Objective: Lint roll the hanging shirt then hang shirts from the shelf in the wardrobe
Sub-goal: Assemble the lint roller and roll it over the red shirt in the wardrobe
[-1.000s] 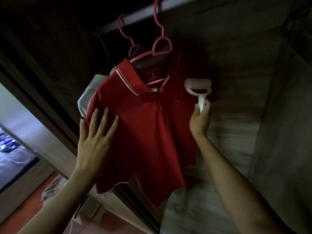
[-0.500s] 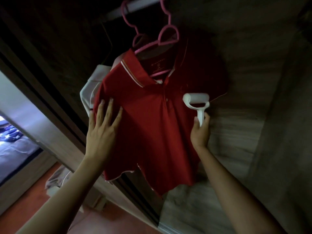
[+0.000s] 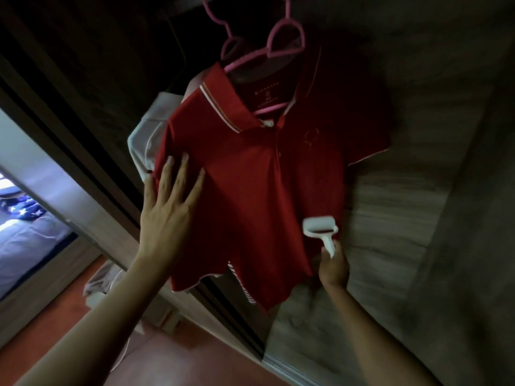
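A red polo shirt [image 3: 259,190] hangs on a pink hanger [image 3: 278,40] inside the dark wardrobe. My left hand [image 3: 170,210] lies flat on the shirt's left side, fingers spread, holding nothing. My right hand [image 3: 333,267] grips the handle of a white lint roller [image 3: 320,227], whose roll rests on the shirt's lower right front.
A pale garment [image 3: 145,140] hangs behind the red shirt on a second pink hanger [image 3: 220,20]. The wooden wardrobe wall [image 3: 418,190] is behind and to the right. The sliding door frame [image 3: 83,162] runs along the left. Red floor [image 3: 83,330] lies below.
My right hand has drawn the lint roller down the shirt's right front, from the chest to near the hem. My left hand has stayed flat on the shirt.
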Available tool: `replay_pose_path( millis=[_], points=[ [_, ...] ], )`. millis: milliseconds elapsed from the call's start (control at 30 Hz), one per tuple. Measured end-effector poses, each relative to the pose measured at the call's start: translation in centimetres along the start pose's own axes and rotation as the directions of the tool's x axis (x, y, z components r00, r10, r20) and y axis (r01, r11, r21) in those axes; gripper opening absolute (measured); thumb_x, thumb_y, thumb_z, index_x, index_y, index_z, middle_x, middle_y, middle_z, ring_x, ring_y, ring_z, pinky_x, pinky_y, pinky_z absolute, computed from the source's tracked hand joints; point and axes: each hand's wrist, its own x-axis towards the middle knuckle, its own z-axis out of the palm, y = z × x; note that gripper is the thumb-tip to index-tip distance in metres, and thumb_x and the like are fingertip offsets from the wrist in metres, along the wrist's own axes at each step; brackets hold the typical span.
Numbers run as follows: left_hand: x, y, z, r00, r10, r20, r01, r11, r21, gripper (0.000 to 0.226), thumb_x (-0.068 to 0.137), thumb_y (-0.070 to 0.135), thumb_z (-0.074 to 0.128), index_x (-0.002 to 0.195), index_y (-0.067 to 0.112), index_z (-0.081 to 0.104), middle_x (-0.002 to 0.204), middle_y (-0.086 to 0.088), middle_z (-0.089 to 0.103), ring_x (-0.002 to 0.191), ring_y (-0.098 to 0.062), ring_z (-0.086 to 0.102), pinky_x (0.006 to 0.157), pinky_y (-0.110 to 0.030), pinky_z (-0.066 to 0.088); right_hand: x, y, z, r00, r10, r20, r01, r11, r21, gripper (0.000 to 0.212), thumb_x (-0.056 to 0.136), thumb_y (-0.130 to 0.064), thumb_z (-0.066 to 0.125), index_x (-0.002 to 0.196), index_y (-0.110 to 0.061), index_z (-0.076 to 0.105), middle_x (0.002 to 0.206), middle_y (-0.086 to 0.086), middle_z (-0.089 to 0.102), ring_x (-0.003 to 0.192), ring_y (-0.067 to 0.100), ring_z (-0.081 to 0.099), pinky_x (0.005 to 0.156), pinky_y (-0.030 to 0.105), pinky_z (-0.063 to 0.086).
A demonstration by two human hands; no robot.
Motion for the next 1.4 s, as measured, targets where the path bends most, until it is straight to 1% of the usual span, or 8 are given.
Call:
replay_pose_path(
  millis=[267, 400, 467, 667, 867, 967, 1067, 1400],
  points=[
    [-0.2, 0.9, 0.0, 1.0, -0.009, -0.021, 0.009, 1.0, -0.024, 0.083, 0.083, 0.016, 0.062, 0.152, 0.019, 0.016, 0.16, -0.013, 0.002, 0.145, -0.028, -0.01, 0.114, -0.044, -0.02, 2.3, -2.8, 0.2, 0.975, -0.181, -0.126, 0.187, 0.982, 0.039, 0.038, 0.095, -0.023, 0.054, 0.132, -0.017, 0.051, 0.117, 0.012, 0.067, 0.103, 0.033, 0.063, 0.084, 0.04, 0.05],
    [-0.2, 1.0, 0.2, 0.999, -0.004, -0.045, 0.003, 1.0, -0.023, 0.076, 0.085, 0.012, 0.054, 0.152, 0.018, 0.018, 0.16, -0.014, 0.004, 0.144, -0.027, -0.01, 0.113, -0.044, -0.022, 0.6, 1.8, 0.2, 0.998, 0.013, 0.054, -0.006, 0.99, -0.142, 0.038, 0.096, -0.026, 0.054, 0.133, -0.019, 0.05, 0.119, 0.018, 0.065, 0.106, 0.038, 0.061, 0.085, 0.042, 0.049],
    [-0.3, 1.0, 0.2, 0.998, -0.003, -0.055, 0.002, 1.0, -0.027, 0.074, 0.085, 0.012, 0.051, 0.152, 0.018, 0.019, 0.16, -0.014, 0.005, 0.144, -0.026, -0.01, 0.113, -0.043, -0.023, -0.9, 2.6, -0.2, 0.999, 0.043, 0.01, -0.041, 0.991, -0.131, 0.037, 0.096, -0.026, 0.053, 0.132, -0.019, 0.051, 0.117, 0.018, 0.065, 0.105, 0.038, 0.062, 0.084, 0.043, 0.05],
    [-0.5, 1.2, 0.5, 0.999, 0.004, -0.046, -0.006, 0.999, -0.036, 0.082, 0.086, 0.012, 0.061, 0.153, 0.02, 0.013, 0.16, -0.012, 0.0, 0.145, -0.027, -0.012, 0.115, -0.049, -0.012, -5.2, -5.4, -1.1, 0.955, -0.215, -0.203, 0.247, 0.957, 0.153, 0.04, 0.098, -0.03, 0.048, 0.135, -0.013, 0.048, 0.119, 0.013, 0.064, 0.106, 0.027, 0.061, 0.083, 0.031, 0.046],
    [-1.0, 1.8, 0.3, 0.999, 0.022, -0.029, -0.023, 0.999, -0.042, 0.077, 0.091, 0.018, 0.056, 0.153, 0.02, 0.011, 0.16, -0.013, -0.002, 0.145, -0.028, -0.013, 0.115, -0.052, -0.007, -7.7, -9.0, 0.0, 0.858, -0.502, -0.105, 0.513, 0.847, 0.139, 0.037, 0.096, -0.016, 0.056, 0.131, -0.005, 0.054, 0.116, 0.001, 0.06, 0.101, 0.005, 0.053, 0.085, 0.008, 0.037],
    [-1.5, 2.0, 0.2, 0.999, 0.037, -0.027, -0.039, 0.998, -0.052, 0.081, 0.089, 0.022, 0.061, 0.153, 0.021, 0.012, 0.16, -0.013, -0.003, 0.145, -0.029, -0.012, 0.116, -0.054, -0.005, -8.5, -4.1, 1.2, 0.874, -0.483, 0.05, 0.486, 0.872, -0.061, 0.032, 0.094, -0.018, 0.057, 0.126, -0.012, 0.059, 0.109, 0.011, 0.066, 0.095, 0.019, 0.06, 0.08, 0.021, 0.041],
    [-2.0, 2.1, 0.2, 0.998, 0.044, -0.047, -0.045, 0.998, -0.034, 0.082, 0.089, 0.019, 0.063, 0.153, 0.02, 0.011, 0.16, -0.014, -0.001, 0.145, -0.029, -0.012, 0.116, -0.054, -0.004, -9.7, 1.3, 0.9, 0.942, -0.267, 0.205, 0.306, 0.933, -0.192, 0.034, 0.095, -0.022, 0.056, 0.129, -0.02, 0.056, 0.112, 0.011, 0.065, 0.099, 0.03, 0.064, 0.073, 0.032, 0.045],
    [-2.9, 2.9, 0.1, 0.996, 0.069, -0.06, -0.075, 0.992, -0.103, 0.065, 0.095, 0.016, 0.041, 0.153, 0.018, 0.011, 0.16, -0.014, 0.001, 0.144, -0.027, -0.013, 0.115, -0.049, -0.01, -10.1, -3.3, -0.1, 0.932, -0.354, 0.078, 0.359, 0.932, -0.052, 0.038, 0.096, -0.019, 0.055, 0.133, -0.012, 0.052, 0.115, 0.012, 0.064, 0.102, 0.024, 0.06, 0.076, 0.022, 0.039]
  ],
)
